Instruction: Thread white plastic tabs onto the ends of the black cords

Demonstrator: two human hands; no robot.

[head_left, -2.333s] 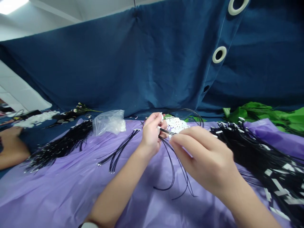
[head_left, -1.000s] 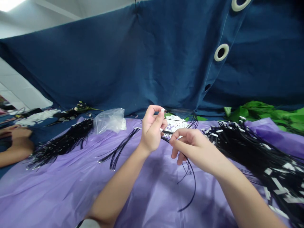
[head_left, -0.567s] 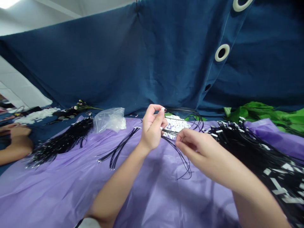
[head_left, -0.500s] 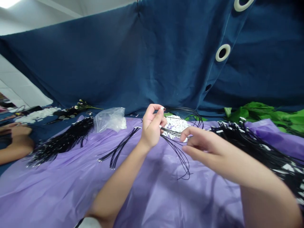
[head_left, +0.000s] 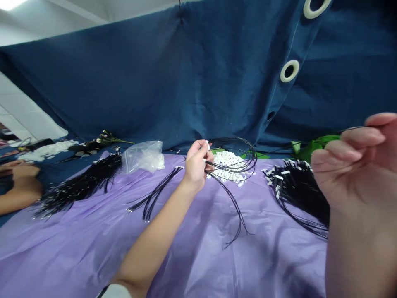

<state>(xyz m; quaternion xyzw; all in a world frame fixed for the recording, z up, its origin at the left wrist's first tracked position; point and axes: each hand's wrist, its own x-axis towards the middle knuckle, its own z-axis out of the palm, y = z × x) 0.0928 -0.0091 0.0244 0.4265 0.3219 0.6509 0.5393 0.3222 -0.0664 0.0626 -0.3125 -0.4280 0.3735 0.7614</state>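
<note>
My left hand [head_left: 196,164] is closed in a pinch, slightly left of the white pile. It grips several thin black cords [head_left: 234,166] with small white end pieces. Some of them loop to the right, while others hang onto the purple sheet [head_left: 198,256]. At the far right my right hand [head_left: 359,161] is raised close to the camera, its fingers curled. A thin black cord [head_left: 356,128] runs to its fingertips from the left. Behind my left hand lies a pile of small white pieces [head_left: 228,161].
A large bundle of black cords [head_left: 304,190] with white ends lies at right, another [head_left: 83,182] at left. Between them are a small cord bundle [head_left: 158,192] and a clear plastic bag [head_left: 142,156]. Another person's arm [head_left: 21,186] is at far left. A blue curtain [head_left: 139,82] hangs behind.
My right hand has moved from beside the held cords far to the right and up, closer to the camera, with a cord at its fingers. My left hand has shifted slightly left.
</note>
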